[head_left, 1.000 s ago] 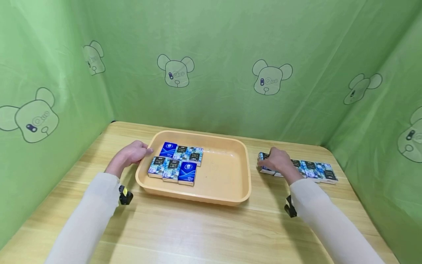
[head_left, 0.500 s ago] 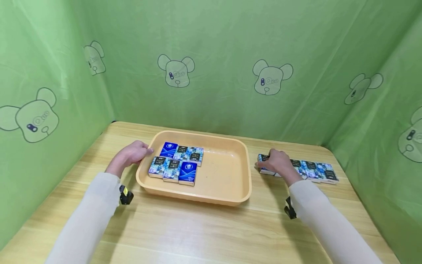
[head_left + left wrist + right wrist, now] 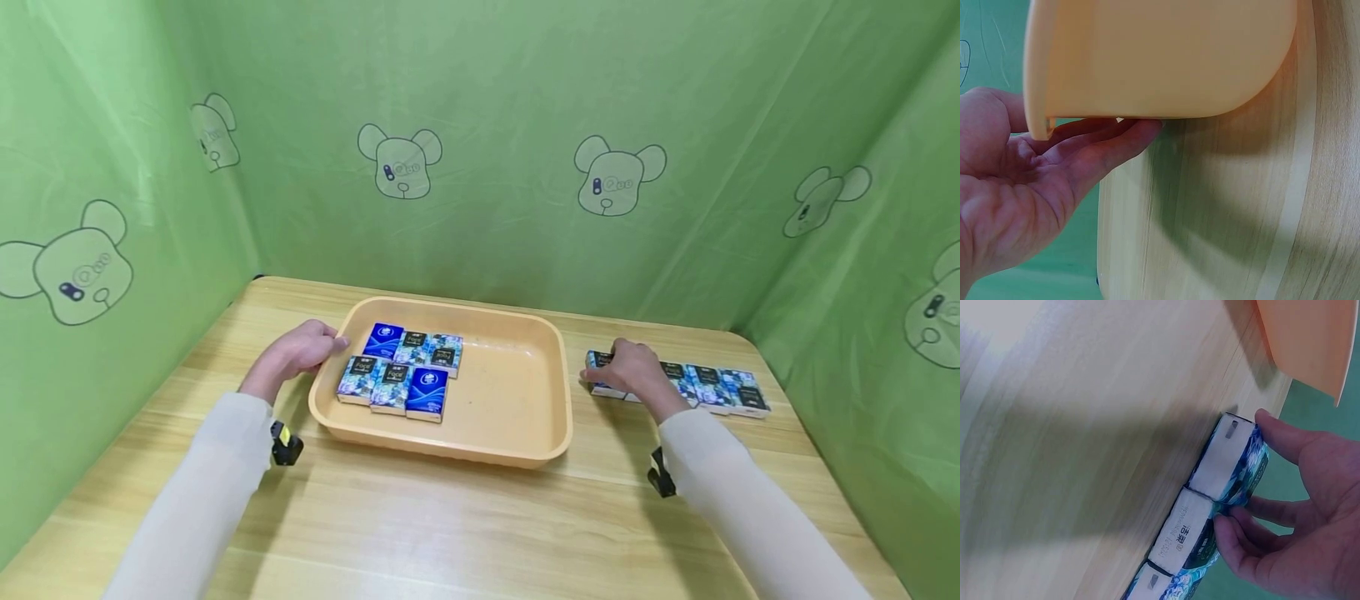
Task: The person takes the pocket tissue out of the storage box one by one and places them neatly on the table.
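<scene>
My left hand [image 3: 306, 346] holds the left rim of a pale orange plastic tray [image 3: 495, 454]. In the left wrist view its fingers [image 3: 1107, 153] lie against the underside, and the rim partly hides the thumb. Inside the tray sit several small tissue packs [image 3: 392, 386] in two rows, some plain blue [image 3: 427, 392], some floral with black labels. Right of the tray, my right hand [image 3: 633, 367] pinches the leftmost tissue pack [image 3: 1219, 459] of a row on the table, thumb at its outer end and fingertips at the seam with the neighbouring pack [image 3: 1182, 531].
More floral packs [image 3: 708, 386] continue the row to the right. The light wooden table [image 3: 450, 533] stretches in front of the tray. Green fabric walls [image 3: 495, 225] with bear-head prints stand behind it and at both sides. Bare tray floor [image 3: 498, 396] shows right of the packs.
Early on, the leftmost pack under my right hand shifted slightly downward in view, and the thumb moved a little left. The left hand and tray have stayed put.
</scene>
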Available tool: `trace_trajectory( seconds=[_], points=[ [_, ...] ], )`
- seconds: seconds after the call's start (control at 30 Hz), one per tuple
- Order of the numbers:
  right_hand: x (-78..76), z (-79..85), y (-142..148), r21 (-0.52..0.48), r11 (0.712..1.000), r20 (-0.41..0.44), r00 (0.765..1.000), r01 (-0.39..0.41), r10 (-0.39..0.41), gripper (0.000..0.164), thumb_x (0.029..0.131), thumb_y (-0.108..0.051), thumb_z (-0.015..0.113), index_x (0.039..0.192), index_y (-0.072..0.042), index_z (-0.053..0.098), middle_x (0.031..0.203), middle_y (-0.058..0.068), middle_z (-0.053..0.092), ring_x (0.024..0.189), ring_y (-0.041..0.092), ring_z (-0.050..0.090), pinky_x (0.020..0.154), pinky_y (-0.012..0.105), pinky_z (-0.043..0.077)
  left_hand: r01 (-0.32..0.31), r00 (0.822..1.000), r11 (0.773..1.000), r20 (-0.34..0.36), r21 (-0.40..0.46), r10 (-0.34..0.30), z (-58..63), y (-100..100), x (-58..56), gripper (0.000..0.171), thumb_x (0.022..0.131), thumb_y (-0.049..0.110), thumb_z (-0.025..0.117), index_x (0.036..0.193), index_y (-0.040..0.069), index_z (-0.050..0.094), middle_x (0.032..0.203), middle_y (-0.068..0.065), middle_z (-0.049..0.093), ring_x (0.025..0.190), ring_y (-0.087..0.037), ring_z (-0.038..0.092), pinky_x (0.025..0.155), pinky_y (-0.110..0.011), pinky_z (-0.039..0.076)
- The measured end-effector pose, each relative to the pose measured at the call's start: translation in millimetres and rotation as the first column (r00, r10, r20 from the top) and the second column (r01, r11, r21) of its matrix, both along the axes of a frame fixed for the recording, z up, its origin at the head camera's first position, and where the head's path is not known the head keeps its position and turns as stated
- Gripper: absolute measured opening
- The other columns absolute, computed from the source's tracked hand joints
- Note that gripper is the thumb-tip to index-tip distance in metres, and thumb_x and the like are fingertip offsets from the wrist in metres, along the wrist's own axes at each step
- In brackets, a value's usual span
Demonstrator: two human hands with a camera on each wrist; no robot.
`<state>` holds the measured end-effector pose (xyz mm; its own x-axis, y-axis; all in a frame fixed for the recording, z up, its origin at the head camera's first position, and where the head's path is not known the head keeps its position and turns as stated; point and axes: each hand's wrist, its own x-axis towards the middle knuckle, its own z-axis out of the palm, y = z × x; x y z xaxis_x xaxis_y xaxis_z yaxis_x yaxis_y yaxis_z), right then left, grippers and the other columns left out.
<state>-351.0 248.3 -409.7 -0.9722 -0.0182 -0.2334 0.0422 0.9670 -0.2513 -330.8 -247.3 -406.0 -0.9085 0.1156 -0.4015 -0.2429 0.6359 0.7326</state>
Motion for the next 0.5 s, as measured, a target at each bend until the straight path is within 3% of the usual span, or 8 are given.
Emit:
trace_trajectory(
  seconds=[0.2,0.5],
  points=[
    [1.0,1.3,0.5,0.008,1.000,0.008,1.000,0.004,-0.004,0.089,0.090,-0.054,0.070,0.135,0.019,0.043,0.127,0.042,0.053,0.116,0.053,0.054,0.096,0.059,0.052,-0.004,1.000,1.000,0.002,0.009,0.004,0.3,0.7,-0.1,0.044,0.107,0.022,0.044,0.134,-0.012,0.054,0.109,-0.020,0.071,0.085,-0.016,0.070,0.076,-0.026,0.058],
    [0.0,4.5,0.3,-0.020,1.000,0.026,0.999,0.019,-0.018,0.082,0.100,-0.051,0.052,0.139,0.021,0.039,0.132,0.044,0.049,0.117,0.055,0.054,0.094,0.060,0.053,-0.009,1.000,1.000,0.007,0.020,0.008,-0.1,0.7,-0.3,0.043,0.107,0.021,0.043,0.133,-0.011,0.055,0.109,-0.020,0.071,0.084,-0.016,0.070,0.077,-0.027,0.059]
  ],
)
